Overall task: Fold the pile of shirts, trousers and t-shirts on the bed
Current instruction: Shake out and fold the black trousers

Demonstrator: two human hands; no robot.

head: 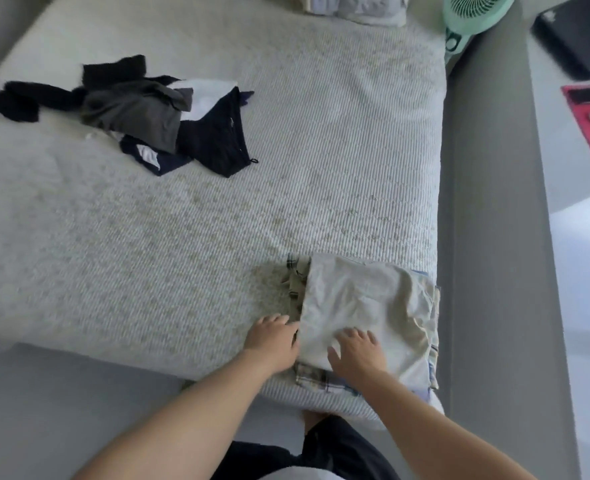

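At about five o'clock, nearest the person, the right hand (357, 351) lies flat on a folded beige garment (366, 306), fingers spread and straight, pressing rather than gripping. Just beside it at six o'clock, the left hand (274, 337) sits at the garment's left edge; its fingers curl toward the fold, but whether they pinch cloth I cannot tell. The beige piece tops a small stack of folded plaid items (316, 375) at the corner of the bed (217, 220) (close to the mattress edge, which matters). The likely trouble is that a push from the left hand could skew the stack or nudge it off the corner, and the loose right-hand fold may spring open once the pressure lifts. Well apart, at ten o'clock, the unfolded pile of dark clothes (141, 116) waits. Beyond, at one o'clock, stands a green fan (473, 12).
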